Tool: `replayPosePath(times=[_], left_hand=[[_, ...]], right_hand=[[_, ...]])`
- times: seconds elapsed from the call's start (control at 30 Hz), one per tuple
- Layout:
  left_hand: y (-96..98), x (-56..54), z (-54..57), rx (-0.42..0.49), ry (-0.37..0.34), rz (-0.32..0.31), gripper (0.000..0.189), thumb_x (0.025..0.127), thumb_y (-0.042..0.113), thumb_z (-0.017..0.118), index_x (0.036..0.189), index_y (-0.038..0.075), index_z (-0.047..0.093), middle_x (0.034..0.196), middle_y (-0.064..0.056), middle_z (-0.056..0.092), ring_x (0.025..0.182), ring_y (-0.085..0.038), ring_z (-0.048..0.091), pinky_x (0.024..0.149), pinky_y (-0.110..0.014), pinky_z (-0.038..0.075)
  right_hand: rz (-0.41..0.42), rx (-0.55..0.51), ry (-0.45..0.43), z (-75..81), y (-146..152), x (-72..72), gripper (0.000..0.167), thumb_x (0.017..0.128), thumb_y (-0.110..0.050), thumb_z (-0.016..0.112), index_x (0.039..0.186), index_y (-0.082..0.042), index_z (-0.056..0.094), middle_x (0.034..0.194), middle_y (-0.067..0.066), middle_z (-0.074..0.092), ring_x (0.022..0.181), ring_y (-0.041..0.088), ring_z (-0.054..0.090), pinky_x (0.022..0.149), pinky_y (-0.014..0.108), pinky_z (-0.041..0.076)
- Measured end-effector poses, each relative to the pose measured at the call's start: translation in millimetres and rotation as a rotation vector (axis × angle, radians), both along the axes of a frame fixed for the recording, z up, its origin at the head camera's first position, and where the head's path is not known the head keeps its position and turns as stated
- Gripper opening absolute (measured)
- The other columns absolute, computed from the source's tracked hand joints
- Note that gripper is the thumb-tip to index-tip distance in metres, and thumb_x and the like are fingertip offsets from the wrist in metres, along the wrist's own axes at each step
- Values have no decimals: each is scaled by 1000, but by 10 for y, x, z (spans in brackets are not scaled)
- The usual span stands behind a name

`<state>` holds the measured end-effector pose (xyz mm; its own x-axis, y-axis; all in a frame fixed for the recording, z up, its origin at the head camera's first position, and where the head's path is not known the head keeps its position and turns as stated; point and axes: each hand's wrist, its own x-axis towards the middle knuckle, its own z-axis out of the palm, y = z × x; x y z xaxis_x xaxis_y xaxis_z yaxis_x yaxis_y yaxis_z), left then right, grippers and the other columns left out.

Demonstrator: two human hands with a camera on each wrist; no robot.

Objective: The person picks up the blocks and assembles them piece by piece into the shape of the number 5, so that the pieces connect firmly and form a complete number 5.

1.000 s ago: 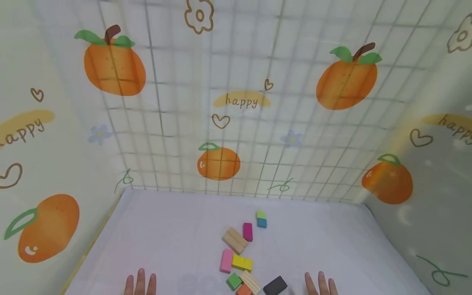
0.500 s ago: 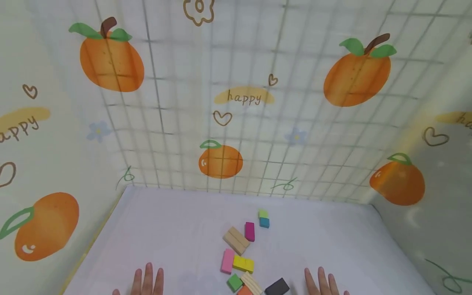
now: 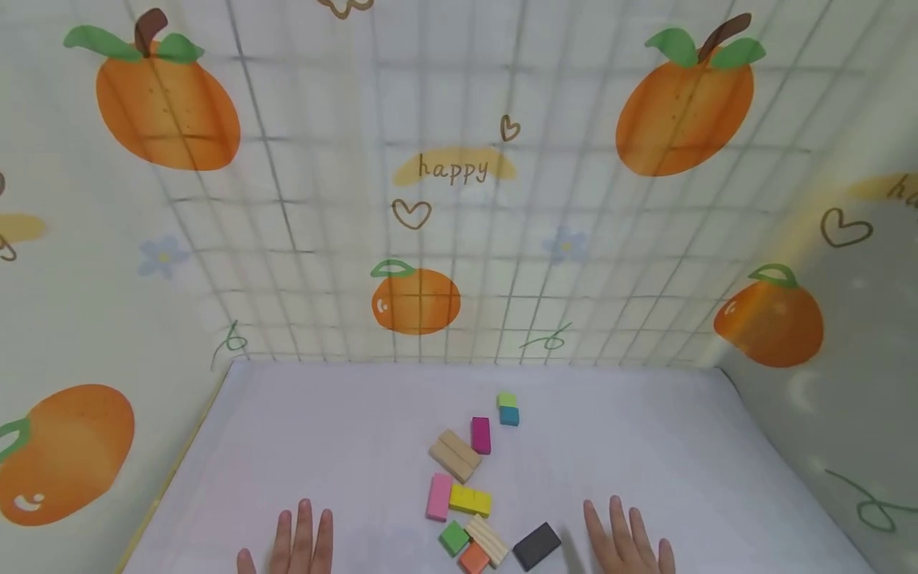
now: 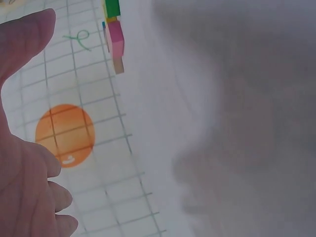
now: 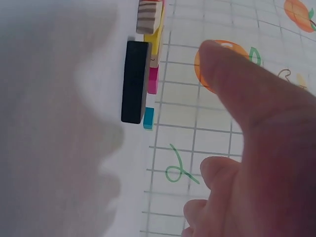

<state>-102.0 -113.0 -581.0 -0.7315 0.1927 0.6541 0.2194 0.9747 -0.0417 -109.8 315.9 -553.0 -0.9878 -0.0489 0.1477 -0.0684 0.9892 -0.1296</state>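
The left hand (image 3: 304, 550) is wide and empty, fingers straight, well to the left of the yellow block (image 3: 470, 501); the right hand (image 3: 625, 552), likewise wide and empty, is well to its right. On the bench (image 3: 344, 446), the black block (image 3: 537, 546) lies to the yellow block's near right, between it and the right hand; the pink block (image 3: 439, 497) sits against its left end; the green block (image 3: 453, 539), striped block (image 3: 487, 541) and orange block (image 3: 474, 558) lie on its near side; the magenta block (image 3: 480, 436) lies beyond it.
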Motion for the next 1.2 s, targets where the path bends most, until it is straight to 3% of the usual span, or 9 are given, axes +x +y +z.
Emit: replayPosePath(times=[0.1, 0.17, 0.27, 0.4, 0.5, 0.63, 0.77, 0.93, 1.2], left_hand=[[67, -1, 67, -18, -67, 3, 98, 91, 82, 25, 164, 19, 5, 171, -10, 9, 158, -33, 1, 94, -84, 23], [127, -10, 147, -34, -121, 2, 104, 87, 88, 27, 162, 17, 14, 168, -13, 23, 153, -38, 22, 95, -82, 27], [263, -58, 392, -77, -303, -11, 113, 77, 96, 28, 155, 14, 33, 158, -14, 43, 141, -36, 43, 99, -78, 33], [553, -302, 800, -97, -706, -102, 117, 73, 97, 38, 158, 16, 34, 167, -12, 25, 154, -36, 24, 112, -76, 22], [796, -598, 941, -92, -867, -223, 112, 78, 90, 48, 162, 19, 25, 171, -9, 10, 158, -34, 9, 118, -72, 12], [1048, -985, 895, -138, -892, -366, 102, 83, 86, 45, 161, 22, 29, 171, -5, 13, 158, -32, 10, 119, -69, 17], [1198, -1246, 798, -165, -951, -372, 97, 85, 85, 43, 160, 24, 32, 169, -3, 21, 157, -31, 16, 120, -67, 20], [1272, -1390, 755, -192, -946, -312, 94, 86, 82, 47, 158, 23, 35, 167, -2, 28, 155, -31, 23, 120, -66, 21], [1268, -1565, 755, -209, -845, -248, 90, 87, 81, 47, 154, 22, 44, 161, -5, 40, 150, -34, 34, 118, -66, 25]], right_hand=[[28, 23, 30, 25, 16, -1, 122, 66, -88, 63, 163, -37, 7, 157, 25, 39, 138, 51, 38, 103, 82, 23], [30, 32, 16, 45, 16, 5, 126, 63, -92, 61, 162, -41, 0, 158, 24, 37, 139, 50, 37, 104, 81, 23], [1, 41, -82, 143, -20, 15, 127, 61, -97, 54, 162, -32, 14, 161, 24, 33, 142, 51, 33, 107, 81, 19], [-55, 75, -265, 386, -143, -24, 129, 60, -101, 47, 157, -18, 34, 163, 25, 28, 147, 54, 23, 110, 81, 11], [-60, 94, -320, 560, -224, -74, 128, 61, -99, 49, 158, -17, 35, 164, 25, 25, 148, 54, 19, 111, 80, 9], [-3, 85, -307, 757, -332, -202, 119, 66, -91, 60, 159, -20, 34, 166, 21, 22, 151, 51, 16, 112, 79, 8], [93, 62, -293, 960, -504, -409, 107, 75, -78, 68, 160, -24, 32, 169, 14, 18, 156, 43, 10, 115, 76, 7], [223, 45, -289, 1111, -681, -707, 94, 83, -66, 69, 159, -23, 34, 169, 7, 22, 156, 38, 14, 119, 71, 14], [261, 69, -337, 964, -768, -1263, 84, 89, -58, 68, 156, -17, 39, 167, 11, 26, 155, 40, 19, 118, 70, 18]])
